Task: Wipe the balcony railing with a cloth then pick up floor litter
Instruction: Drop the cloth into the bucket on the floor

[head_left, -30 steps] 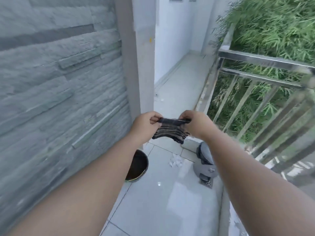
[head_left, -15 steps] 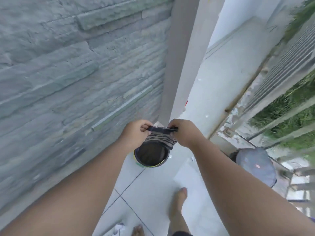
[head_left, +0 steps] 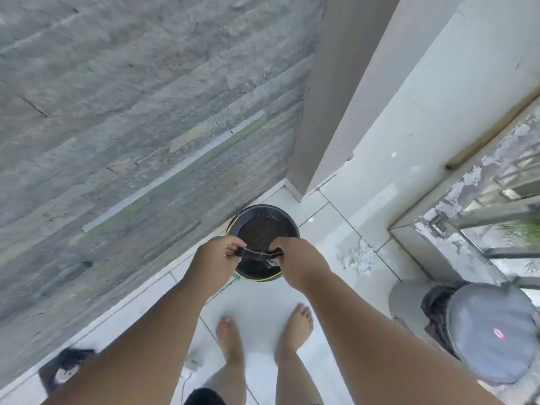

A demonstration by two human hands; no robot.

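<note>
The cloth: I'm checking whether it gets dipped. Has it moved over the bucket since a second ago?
Yes. The cloth, stretched between the left hand and right hand, now hangs over the black bucket, where earlier it was beside it.

A home balcony is shown. Pale floor tiles are bounded by a rough grey stone-clad wall and a plain column. A metal railing on a weathered, peeling curb is seen at right, greenery beyond. A black bucket, a grey lidded bin and bare feet are seen on the tiles.
</note>
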